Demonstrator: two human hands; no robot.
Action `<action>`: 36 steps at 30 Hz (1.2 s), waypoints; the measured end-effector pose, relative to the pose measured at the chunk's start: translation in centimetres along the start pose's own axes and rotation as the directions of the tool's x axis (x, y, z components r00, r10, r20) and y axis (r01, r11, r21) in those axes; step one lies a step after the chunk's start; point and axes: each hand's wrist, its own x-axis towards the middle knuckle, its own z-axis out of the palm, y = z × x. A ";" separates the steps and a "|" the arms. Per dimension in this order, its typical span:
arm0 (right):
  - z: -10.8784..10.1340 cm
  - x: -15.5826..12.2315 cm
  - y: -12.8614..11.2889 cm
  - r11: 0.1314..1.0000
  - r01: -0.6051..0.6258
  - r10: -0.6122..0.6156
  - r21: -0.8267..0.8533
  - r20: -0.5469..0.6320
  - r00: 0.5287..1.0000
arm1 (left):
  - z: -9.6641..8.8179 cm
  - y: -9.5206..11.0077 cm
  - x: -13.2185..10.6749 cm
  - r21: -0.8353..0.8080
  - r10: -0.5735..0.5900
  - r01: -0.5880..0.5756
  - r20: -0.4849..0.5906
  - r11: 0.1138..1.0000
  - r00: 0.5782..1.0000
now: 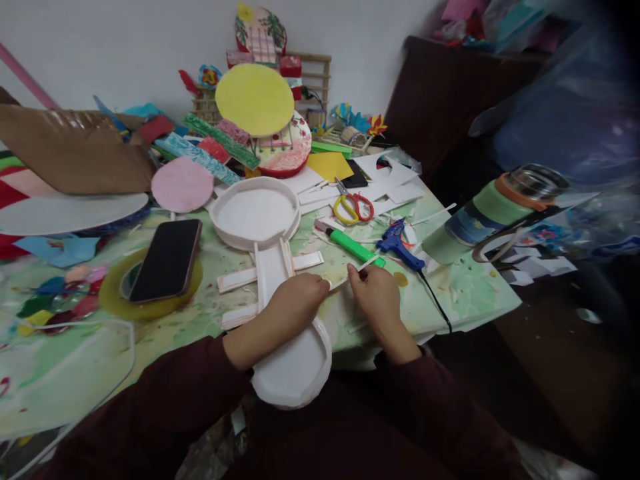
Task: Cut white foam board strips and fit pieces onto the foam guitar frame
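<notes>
A thin white strip point(340, 285) stretches between my two hands. My left hand point(300, 297) pinches its near end, above the white craft frame point(273, 267). That frame has a round walled tray point(257, 208) at the far end, a second rounded tray point(295, 373) at the near end, and a narrow channel with side bars joining them. My right hand point(373, 293) pinches the strip farther along, and its far tip sticks out past the fingers. Just beyond the right hand lie a green utility knife point(353, 247) and a blue glue gun point(399, 245) with a black cord.
Scissors point(353, 208) lie among white card scraps point(393, 180). A green bottle point(493, 213) stands at the table's right edge. A phone point(166, 260) rests on a tape roll point(113, 287) at left. Painted craft pieces point(255, 100) crowd the back by the wall.
</notes>
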 end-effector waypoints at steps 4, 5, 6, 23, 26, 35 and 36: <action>0.4 -0.3 -0.2 1.000 -0.010 0.010 0.028 -0.009 1.000 | 0.0 -0.1 0.0 -0.018 0.013 -0.013 0.007 1.000 1.000; 0.4 -0.4 -0.2 1.000 -0.004 0.005 0.024 -0.014 1.000 | 0.1 -0.2 0.0 -0.025 0.016 -0.016 0.003 1.000 1.000; 0.4 -0.6 -0.3 1.000 0.004 -0.003 0.016 -0.021 1.000 | 0.1 -0.2 0.0 -0.033 0.021 -0.021 -0.002 0.999 1.000; -2.0 2.5 0.5 0.664 0.745 -0.713 -0.057 0.250 0.655 | 0.3 -0.2 -0.4 -0.116 0.024 -0.031 -0.066 0.993 0.998; -2.4 3.0 0.0 0.588 0.805 -0.749 -0.078 0.323 0.578 | 0.4 -0.4 -0.7 -0.120 0.029 -0.039 -0.086 0.992 0.996; -2.6 4.1 -1.9 0.450 0.891 -0.766 -0.058 0.487 0.419 | 0.6 -1.5 -1.2 -0.097 0.031 -0.039 -0.075 0.995 0.997; -2.6 4.1 -2.0 0.447 0.893 -0.772 -0.041 0.487 0.409 | 0.5 -1.5 -1.2 -0.099 0.029 -0.037 -0.077 0.994 0.997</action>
